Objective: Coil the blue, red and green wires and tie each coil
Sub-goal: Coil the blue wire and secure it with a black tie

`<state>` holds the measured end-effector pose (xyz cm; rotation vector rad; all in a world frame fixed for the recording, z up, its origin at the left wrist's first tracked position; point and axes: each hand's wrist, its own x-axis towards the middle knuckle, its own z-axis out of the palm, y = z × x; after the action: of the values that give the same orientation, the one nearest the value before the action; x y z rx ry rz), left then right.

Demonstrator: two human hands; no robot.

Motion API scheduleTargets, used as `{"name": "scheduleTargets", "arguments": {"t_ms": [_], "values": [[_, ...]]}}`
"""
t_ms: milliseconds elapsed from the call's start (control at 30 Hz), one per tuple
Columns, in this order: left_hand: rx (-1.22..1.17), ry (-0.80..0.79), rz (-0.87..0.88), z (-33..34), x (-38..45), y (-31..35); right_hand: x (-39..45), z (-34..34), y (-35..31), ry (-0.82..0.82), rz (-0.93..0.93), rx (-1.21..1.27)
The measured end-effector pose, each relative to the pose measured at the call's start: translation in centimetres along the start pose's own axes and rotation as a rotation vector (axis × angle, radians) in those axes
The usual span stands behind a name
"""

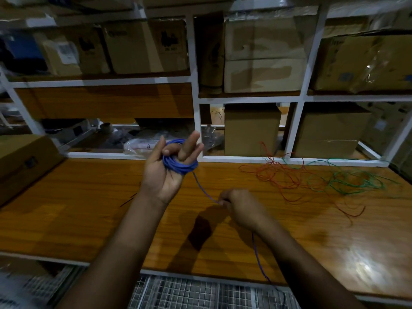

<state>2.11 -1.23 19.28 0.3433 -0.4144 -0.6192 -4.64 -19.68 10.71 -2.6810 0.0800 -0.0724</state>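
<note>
The blue wire's (pixel 180 165) far end is out of sight: past the right hand (pixel 239 207) it drops off the counter's (pixel 89 208) front edge and blurs against the metal grille (pixel 189 291) below. The lighting is dim and box labels on the shelves (pixel 196 85) are unreadable. The blue wire is wound in a thick coil around the raised left hand's (pixel 166 172) fingers, which are spread through the loop while the thumb presses it. A single strand runs down to the right hand, pinched between curled fingers. The red wire (pixel 278 175) and green wire (pixel 347 181) lie loosely tangled together on the counter's right side.
</note>
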Motion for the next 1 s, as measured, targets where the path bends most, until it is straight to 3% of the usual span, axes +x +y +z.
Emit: {"name": "scheduleTargets", "arguments": {"t_ms": [133,200,300,367,400,467,567,667,767,867,1000], "values": [[0.359,0.211,0.236,-1.3,1.7,0.3,-1.9,-2.0,-1.7,-0.218,-0.222,0.23],[0.837,0.272,0.304,-2.9,1.8,0.0,-3.0,-3.6,-2.8,-0.274,-0.243,0.386],[1.742,0.281,0.287,-3.8,0.7,-1.5,-3.6,-5.9,-3.4,-0.186,-0.277,0.371],[2.054,0.171,0.232,-3.8,0.0,-2.8,-3.5,-7.2,-3.1,-0.101,-0.317,0.198],[2.07,0.12,0.197,-3.7,-0.3,-3.2,-3.4,-7.9,-2.8,-0.058,-0.321,0.126],[1.887,0.023,0.072,-3.3,-0.9,-3.2,-3.0,-9.0,-2.1,0.06,-0.318,0.071],[1.347,-0.043,-0.242,-2.0,-1.4,-3.5,-2.0,-9.6,-0.7,0.242,-0.341,0.213],[0.979,-0.131,-0.426,-0.8,-1.5,-3.6,-1.0,-8.5,-0.1,0.295,-0.375,0.425],[0.461,-0.262,-0.608,-1.5,-1.0,-2.8,-0.4,-6.3,-0.7,0.323,-0.374,0.57],[0.025,-0.272,-0.57,-2.1,-0.4,-3.0,-0.5,-4.3,-2.2,0.286,-0.327,0.745],[-0.058,-0.086,-0.291,-1.5,-0.6,-3.5,-0.8,-2.3,-4.1,0.113,-0.138,1.077]]}}
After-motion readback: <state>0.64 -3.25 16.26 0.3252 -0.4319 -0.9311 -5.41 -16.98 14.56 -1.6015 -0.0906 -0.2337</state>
